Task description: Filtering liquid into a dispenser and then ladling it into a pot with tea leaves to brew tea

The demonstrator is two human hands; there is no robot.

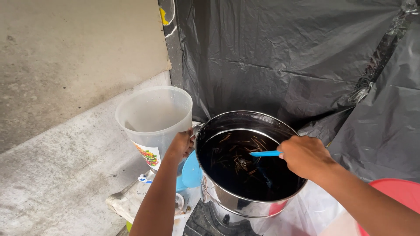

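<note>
The right hand [305, 156] has its fingers curled shut around a blue handle [265, 154], some kind of ladle or scoop by the look of it. Only the handle end shows, poking out toward 9 o'clock from the fist; the rest goes down into the dark liquid [249, 168] and can't be made out. That hand sits over the pot's 3 o'clock rim.

The left hand [180, 145] is closed on the clear plastic pitcher [154, 117], gripping it on the side nearest the pot. Fingers are wrapped behind the wall so you can't see exactly how they sit, but the grip is shut. The pitcher looks empty, is held upright or close to it, and has a colourful sticker low on its side. It sits at about 9 to 10 o'clock from the pot, just beside the rim.

The steel pot [218, 199] is big and shiny, filled most of the way with near-black liquid with thin brownish strands floating in it.

Around that: a light blue round plastic thing [190, 171] is wedged between the left forearm and the pot wall, partly hidden by both. A red tub [400, 192] peeks in at 4 o'clock behind the right forearm. Black plastic sheeting [280, 57] hangs all across the back from 12 to 3 o'clock. Bare concrete [57, 131] fills the 9 o'clock side.
</note>
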